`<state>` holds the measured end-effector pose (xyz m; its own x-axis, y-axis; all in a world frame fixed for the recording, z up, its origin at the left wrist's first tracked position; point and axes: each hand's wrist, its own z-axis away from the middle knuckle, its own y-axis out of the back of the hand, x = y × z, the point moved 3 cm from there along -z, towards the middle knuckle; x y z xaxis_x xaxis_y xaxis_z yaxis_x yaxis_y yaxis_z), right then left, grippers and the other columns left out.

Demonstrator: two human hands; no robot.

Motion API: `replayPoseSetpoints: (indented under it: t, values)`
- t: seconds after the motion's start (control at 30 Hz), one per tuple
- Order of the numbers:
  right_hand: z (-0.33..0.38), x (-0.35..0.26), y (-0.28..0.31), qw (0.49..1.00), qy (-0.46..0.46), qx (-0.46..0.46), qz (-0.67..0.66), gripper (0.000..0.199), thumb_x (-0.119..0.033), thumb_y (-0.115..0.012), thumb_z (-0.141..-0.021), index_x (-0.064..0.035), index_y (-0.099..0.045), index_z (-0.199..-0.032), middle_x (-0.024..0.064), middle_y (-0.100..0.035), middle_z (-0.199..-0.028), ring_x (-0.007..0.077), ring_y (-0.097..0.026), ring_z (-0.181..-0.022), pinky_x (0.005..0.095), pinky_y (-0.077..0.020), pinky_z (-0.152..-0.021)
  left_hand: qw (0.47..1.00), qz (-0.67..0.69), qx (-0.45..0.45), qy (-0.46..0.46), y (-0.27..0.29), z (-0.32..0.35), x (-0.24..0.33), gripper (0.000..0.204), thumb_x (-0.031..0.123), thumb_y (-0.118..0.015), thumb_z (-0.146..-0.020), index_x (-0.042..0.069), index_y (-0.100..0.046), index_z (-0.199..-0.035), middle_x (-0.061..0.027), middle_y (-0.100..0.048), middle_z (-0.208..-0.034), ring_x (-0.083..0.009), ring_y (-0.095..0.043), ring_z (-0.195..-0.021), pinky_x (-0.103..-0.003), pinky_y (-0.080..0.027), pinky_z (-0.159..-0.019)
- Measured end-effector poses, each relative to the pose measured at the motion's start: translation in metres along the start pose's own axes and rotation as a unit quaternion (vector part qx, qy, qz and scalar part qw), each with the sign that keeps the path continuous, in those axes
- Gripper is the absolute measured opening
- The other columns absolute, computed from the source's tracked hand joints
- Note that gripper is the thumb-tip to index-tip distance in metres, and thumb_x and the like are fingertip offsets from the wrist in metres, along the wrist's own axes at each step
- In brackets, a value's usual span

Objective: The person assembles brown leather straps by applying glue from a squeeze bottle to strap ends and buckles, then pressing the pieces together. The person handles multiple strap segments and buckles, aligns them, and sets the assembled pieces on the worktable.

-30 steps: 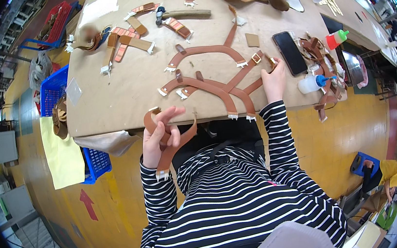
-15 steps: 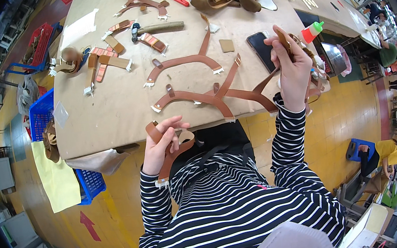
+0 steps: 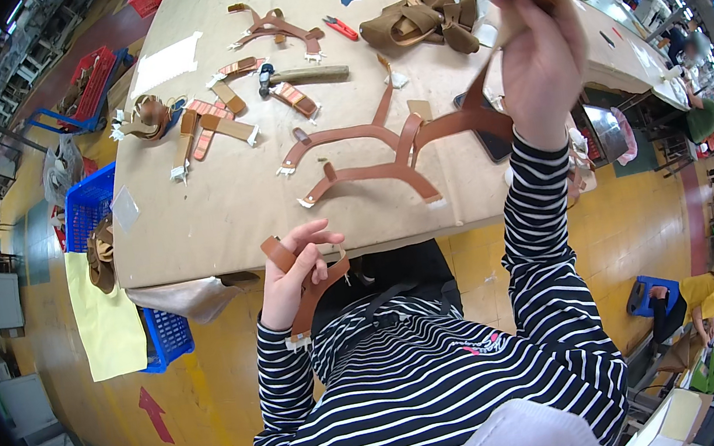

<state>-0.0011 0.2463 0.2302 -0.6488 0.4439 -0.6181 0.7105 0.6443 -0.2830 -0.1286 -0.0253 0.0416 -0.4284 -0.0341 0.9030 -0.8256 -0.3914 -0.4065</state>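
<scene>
My left hand point(image 3: 290, 271) is below the table's near edge, gripping a short brown leather strap piece point(image 3: 310, 292) that hangs down past my wrist. My right hand point(image 3: 535, 42) is raised high over the table's right side, blurred, closed on the end of a long brown leather strap assembly point(image 3: 384, 151) whose curved arms still lie on the brown paper-covered table point(image 3: 214, 204). A dark phone point(image 3: 494, 142) lies partly under the lifted strap.
Further back on the table lie a hammer point(image 3: 305, 76), red snips point(image 3: 340, 27), striped strap pieces point(image 3: 214, 125), another strap set point(image 3: 273, 28) and a pile of olive-brown straps point(image 3: 422, 22). Blue baskets point(image 3: 90, 211) and a yellow cloth point(image 3: 106, 320) are at left. Another person sits at right point(image 3: 694, 306).
My right hand has risen from the table's right side up into the air, lifting one end of the long strap assembly. My left hand stays at the edge with its strap piece.
</scene>
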Motion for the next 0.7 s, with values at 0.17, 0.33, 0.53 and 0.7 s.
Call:
replayPoseSetpoints:
  t: [0.17,0.33,0.53,0.7]
  values:
    - [-0.006,0.017,-0.016,0.964,-0.171,0.024,-0.202,0.038,-0.004,-0.044,-0.097,0.0021,-0.048,-0.134,0.0197,-0.059,-0.124,0.0231,-0.057,-0.114,0.0344,-0.0458,-0.095,0.999,0.02,0.029,-0.002,-0.01,-0.001,0.01,0.032,0.01,-0.048,-0.099,-0.001,-0.051,-0.128,-0.0133,-0.063,-0.112,-0.0059,-0.052,-0.075,-0.019,-0.044,-0.068]
    - [-0.005,0.038,-0.026,0.904,-0.231,-0.054,-0.355,0.035,-0.021,-0.031,-0.105,-0.0056,-0.045,-0.132,0.0205,-0.031,-0.151,0.029,-0.024,-0.144,0.0455,-0.0198,-0.119,0.997,0.035,0.044,-0.056,-0.03,-0.01,0.034,0.03,0.008,-0.05,-0.097,-0.001,-0.053,-0.125,-0.0123,-0.062,-0.112,-0.0114,-0.055,-0.086,-0.024,-0.046,-0.079]
    - [0.041,0.04,-0.063,0.807,-0.293,-0.088,-0.505,0.031,-0.024,-0.03,-0.105,-0.0088,-0.051,-0.122,0.0177,-0.027,-0.154,0.028,-0.021,-0.145,0.0444,-0.0185,-0.12,0.929,-0.159,0.115,-0.315,-0.067,-0.037,0.081,0.032,0.006,-0.059,-0.091,-0.001,-0.056,-0.122,-0.0138,-0.057,-0.122,-0.0213,-0.053,-0.114,-0.032,-0.041,-0.097]
    - [0.101,0.034,-0.099,0.856,-0.318,-0.096,-0.395,0.034,-0.031,-0.038,-0.104,-0.0084,-0.049,-0.126,0.0143,-0.035,-0.149,0.0252,-0.033,-0.136,0.0373,-0.0317,-0.11,0.886,-0.267,0.19,-0.329,-0.087,-0.044,0.096,0.041,0.009,-0.072,-0.081,0.003,-0.061,-0.12,-0.0114,-0.061,-0.105,-0.0226,-0.058,-0.103,-0.032,-0.046,-0.086]
